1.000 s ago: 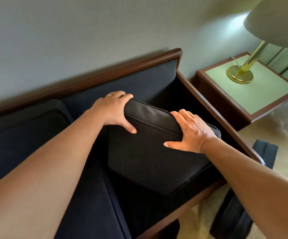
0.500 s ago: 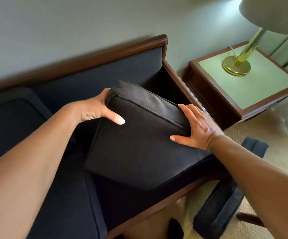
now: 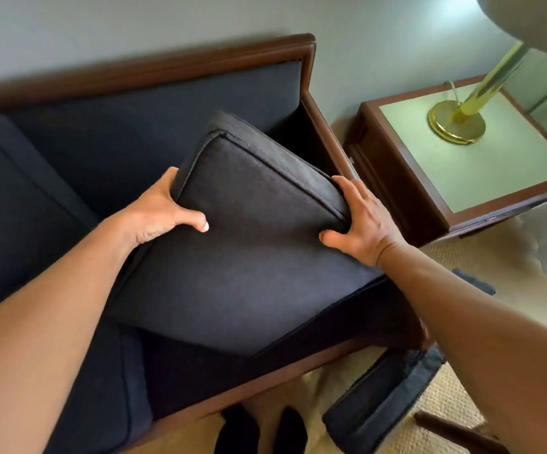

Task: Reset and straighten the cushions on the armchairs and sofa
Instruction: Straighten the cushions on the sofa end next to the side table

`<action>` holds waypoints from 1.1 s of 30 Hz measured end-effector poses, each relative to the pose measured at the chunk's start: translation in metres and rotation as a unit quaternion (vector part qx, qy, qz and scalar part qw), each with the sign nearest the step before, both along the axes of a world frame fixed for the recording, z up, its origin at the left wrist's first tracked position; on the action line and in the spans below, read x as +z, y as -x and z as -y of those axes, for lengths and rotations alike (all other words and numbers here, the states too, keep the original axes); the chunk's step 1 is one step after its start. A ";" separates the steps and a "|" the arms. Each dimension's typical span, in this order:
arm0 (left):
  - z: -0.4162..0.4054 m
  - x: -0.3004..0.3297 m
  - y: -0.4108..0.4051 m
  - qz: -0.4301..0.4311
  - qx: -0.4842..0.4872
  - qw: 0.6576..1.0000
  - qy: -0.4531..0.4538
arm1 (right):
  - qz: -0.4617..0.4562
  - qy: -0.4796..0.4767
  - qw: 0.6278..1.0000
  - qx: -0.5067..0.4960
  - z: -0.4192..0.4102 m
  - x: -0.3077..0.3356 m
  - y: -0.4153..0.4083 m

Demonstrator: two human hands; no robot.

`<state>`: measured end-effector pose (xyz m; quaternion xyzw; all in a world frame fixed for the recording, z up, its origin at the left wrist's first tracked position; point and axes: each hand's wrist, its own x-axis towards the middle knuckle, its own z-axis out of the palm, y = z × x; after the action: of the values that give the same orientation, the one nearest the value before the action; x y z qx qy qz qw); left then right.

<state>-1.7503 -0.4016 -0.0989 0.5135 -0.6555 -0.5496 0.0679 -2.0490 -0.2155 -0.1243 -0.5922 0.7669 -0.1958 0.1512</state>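
Observation:
A dark navy cushion (image 3: 249, 244) is tilted up at the right end of the wood-framed sofa (image 3: 174, 67), its far edge raised off the seat. My left hand (image 3: 164, 211) grips its left side, thumb on the top face and fingers hidden behind. Its right side is held by my right hand (image 3: 360, 221), with the thumb on the face and the fingers wrapped over the piped edge. To the left, another seat cushion (image 3: 13, 204) lies flat on the sofa.
A wooden side table (image 3: 482, 178) with a pale green top and a brass lamp (image 3: 455, 122) stands right of the sofa arm. A dark cushion (image 3: 380, 398) lies on the beige carpet by a chair leg (image 3: 455, 430). My dark-socked feet (image 3: 262, 434) stand at the sofa front.
Both hands slid from the cushion's top edge down to its two sides. The cushion came up and toward me, away from the sofa back.

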 end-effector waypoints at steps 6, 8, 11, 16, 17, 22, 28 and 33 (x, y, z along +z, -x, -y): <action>-0.005 -0.004 -0.009 -0.046 0.085 0.993 0.060 | 0.059 0.057 0.996 -0.037 0.017 0.008 -0.015; -0.006 0.005 -0.010 -0.055 0.092 0.992 0.073 | 0.078 0.081 0.992 -0.049 0.021 0.010 -0.016; -0.005 0.026 -0.009 -0.042 0.074 0.991 0.106 | 0.111 0.102 0.987 -0.062 0.022 0.007 -0.021; -0.004 0.060 0.001 0.056 -0.021 0.980 0.188 | 0.174 0.092 0.973 -0.117 0.012 -0.020 -0.036; -0.005 0.063 0.006 0.078 -0.044 0.975 0.203 | 0.187 0.073 0.971 -0.127 0.010 -0.027 -0.038; -0.020 0.032 0.029 0.214 -0.182 0.916 0.286 | 0.266 -0.131 0.941 -0.162 -0.002 -0.072 -0.041; -0.050 -0.040 0.058 0.246 -0.219 0.873 0.360 | 0.338 -0.088 0.909 -0.229 0.006 -0.094 -0.040; -0.044 -0.066 0.066 0.274 -0.242 0.850 0.378 | 0.360 -0.051 0.896 -0.253 0.011 -0.081 -0.027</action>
<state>-1.8162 -0.3578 -0.1650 0.4033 -0.9081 -0.0952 -0.0608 -2.0218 -0.2264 -0.2057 -0.2586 0.7929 -0.3875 0.3927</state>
